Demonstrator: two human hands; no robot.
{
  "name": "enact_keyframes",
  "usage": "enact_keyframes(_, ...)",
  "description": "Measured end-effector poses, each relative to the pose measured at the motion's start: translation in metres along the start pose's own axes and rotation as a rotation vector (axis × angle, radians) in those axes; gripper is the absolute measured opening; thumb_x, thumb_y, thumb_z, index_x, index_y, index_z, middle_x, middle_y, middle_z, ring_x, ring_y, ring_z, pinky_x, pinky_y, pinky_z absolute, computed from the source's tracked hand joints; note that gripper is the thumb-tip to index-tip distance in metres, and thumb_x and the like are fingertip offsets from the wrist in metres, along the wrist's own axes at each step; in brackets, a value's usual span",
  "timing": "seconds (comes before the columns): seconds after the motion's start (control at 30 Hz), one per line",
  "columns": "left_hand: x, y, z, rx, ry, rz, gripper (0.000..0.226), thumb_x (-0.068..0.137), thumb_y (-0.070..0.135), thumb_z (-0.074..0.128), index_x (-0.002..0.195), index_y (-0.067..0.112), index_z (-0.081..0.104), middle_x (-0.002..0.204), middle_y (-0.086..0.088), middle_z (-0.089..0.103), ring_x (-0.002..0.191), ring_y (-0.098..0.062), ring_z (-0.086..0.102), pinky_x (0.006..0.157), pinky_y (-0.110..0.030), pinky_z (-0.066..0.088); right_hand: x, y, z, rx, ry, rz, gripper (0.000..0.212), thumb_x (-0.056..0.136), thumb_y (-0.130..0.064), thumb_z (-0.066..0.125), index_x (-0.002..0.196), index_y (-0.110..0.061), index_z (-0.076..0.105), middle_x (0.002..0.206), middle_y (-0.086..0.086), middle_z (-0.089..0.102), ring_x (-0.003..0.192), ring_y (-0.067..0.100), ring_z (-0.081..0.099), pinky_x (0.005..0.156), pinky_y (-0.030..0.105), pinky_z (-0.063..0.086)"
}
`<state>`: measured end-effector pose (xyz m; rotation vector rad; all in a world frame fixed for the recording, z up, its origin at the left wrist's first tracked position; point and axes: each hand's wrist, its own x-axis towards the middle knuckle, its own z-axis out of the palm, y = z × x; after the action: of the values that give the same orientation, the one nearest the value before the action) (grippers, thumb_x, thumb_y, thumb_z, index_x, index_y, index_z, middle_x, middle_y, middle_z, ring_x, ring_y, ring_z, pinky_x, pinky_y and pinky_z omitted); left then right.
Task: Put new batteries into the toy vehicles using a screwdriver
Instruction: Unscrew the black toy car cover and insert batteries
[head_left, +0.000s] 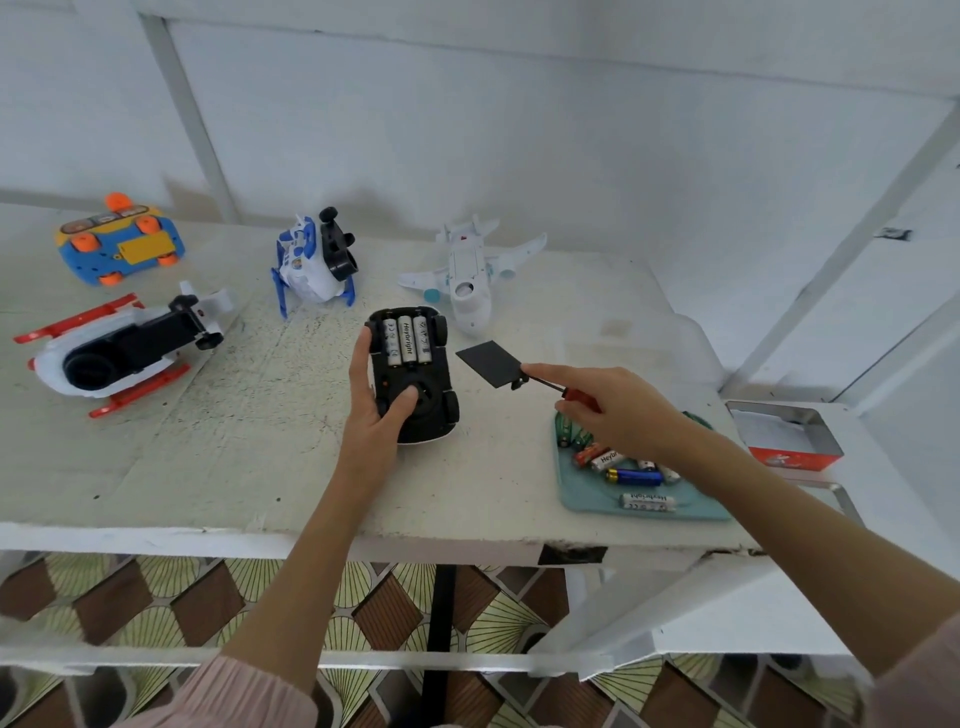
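An upturned toy car (415, 379) with a black underside lies mid-table, its battery bay uncovered and three white batteries (408, 343) inside. My left hand (376, 395) grips the car from the left, thumb on its underside. My right hand (613, 402) holds a red-handled screwdriver (571, 393) and, with the forefinger stretched out, the black battery cover (488, 364) lifted to the right of the car. Beneath that hand a teal tray (597, 501) holds several loose batteries (636, 475).
More upturned toys stand at the back: a blue and orange car (122, 241), a red and white helicopter (122, 353), a blue and white vehicle (317, 265) and a white plane (470, 273). An open metal tin (784, 434) sits at the right edge.
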<state>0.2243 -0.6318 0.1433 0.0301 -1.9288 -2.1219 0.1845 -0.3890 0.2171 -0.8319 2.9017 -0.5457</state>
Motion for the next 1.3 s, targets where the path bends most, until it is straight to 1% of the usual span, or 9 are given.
enact_keyframes(0.23,-0.001,-0.001,-0.005,-0.009,0.147,0.043,0.075,0.097,0.002,0.047,0.148,0.043,0.010,0.151,0.005,0.032,0.129,-0.018,0.047,0.100,-0.043,0.048,0.012,-0.010,0.010,-0.154,-0.150,0.084,0.047,0.098,-0.022,0.039,0.137,-0.045,0.032,0.098,-0.002,0.059,0.077,0.016,0.047,0.061,0.027,0.035)
enact_keyframes(0.57,0.002,0.002,-0.010,-0.063,0.157,0.030,0.074,0.094,0.010,0.052,0.142,0.053,0.015,0.155,0.003,0.026,0.135,-0.020,0.041,0.108,-0.050,0.039,0.030,-0.028,0.003,-0.067,-0.395,0.103,0.056,0.093,-0.018,0.051,0.142,-0.037,0.029,0.078,-0.021,0.045,0.065,-0.003,0.041,0.074,0.022,0.033)
enact_keyframes(0.67,0.009,0.006,-0.016,-0.078,0.115,0.039,0.074,0.097,0.000,0.046,0.144,0.046,0.012,0.153,0.003,0.028,0.131,-0.020,0.046,0.098,-0.038,0.050,0.028,-0.026,-0.016,-0.035,-0.483,0.212,0.053,0.089,-0.016,0.058,0.138,-0.023,0.039,0.096,-0.001,0.061,0.062,0.002,0.052,0.060,0.019,0.042)
enact_keyframes(0.73,0.016,0.011,-0.021,-0.032,0.049,0.064,0.075,0.096,-0.002,0.046,0.145,0.043,0.011,0.149,0.008,0.033,0.126,-0.015,0.050,0.089,-0.028,0.054,0.027,-0.026,-0.030,0.001,-0.517,0.290,0.038,0.087,-0.013,0.061,0.123,-0.013,0.050,0.087,0.007,0.067,0.048,0.005,0.052,0.044,0.017,0.041)
enact_keyframes(0.87,0.033,0.028,-0.025,0.113,-0.108,0.131,0.076,0.096,0.000,0.049,0.141,0.051,0.015,0.137,0.026,0.038,0.121,0.002,0.051,0.088,-0.020,0.051,0.029,-0.036,-0.061,0.049,-0.309,0.256,0.009,0.087,-0.013,0.061,0.093,-0.006,0.059,0.073,0.006,0.068,0.035,0.001,0.045,0.038,0.016,0.038)
enact_keyframes(0.93,0.042,0.037,-0.023,0.188,-0.194,0.179,0.076,0.096,0.005,0.050,0.137,0.060,0.016,0.142,0.021,0.039,0.123,0.003,0.049,0.091,-0.017,0.048,0.030,-0.047,-0.074,0.109,-0.078,0.191,0.005,0.088,-0.014,0.060,0.089,-0.009,0.058,0.070,0.004,0.066,0.033,0.001,0.044,0.038,0.017,0.039)
enact_keyframes(1.03,0.053,0.046,-0.018,0.249,-0.299,0.222,0.073,0.093,0.019,0.051,0.136,0.065,0.016,0.151,0.008,0.035,0.131,-0.005,0.043,0.103,-0.030,0.043,0.030,-0.066,-0.082,0.184,0.158,0.117,0.005,0.087,-0.013,0.061,0.087,-0.008,0.060,0.067,0.002,0.062,0.040,-0.001,0.048,0.038,0.011,0.036)
enact_keyframes(1.13,0.062,0.052,-0.007,0.254,-0.351,0.255,0.072,0.092,0.020,0.050,0.138,0.063,0.016,0.152,0.005,0.035,0.133,-0.008,0.041,0.108,-0.038,0.040,0.028,-0.073,-0.076,0.120,0.177,0.116,0.009,0.086,-0.015,0.062,0.089,-0.006,0.063,0.067,-0.005,0.059,0.055,0.001,0.057,0.052,0.009,0.042)
enact_keyframes(1.3,0.069,0.058,0.019,0.230,-0.427,0.299,0.074,0.091,0.019,0.049,0.134,0.068,0.015,0.150,0.004,0.036,0.131,-0.007,0.044,0.105,-0.031,0.042,0.020,-0.062,-0.070,0.056,0.227,0.165,0.009,0.086,-0.019,0.062,0.091,-0.011,0.063,0.067,-0.012,0.054,0.067,0.012,0.055,0.069,0.032,0.048)
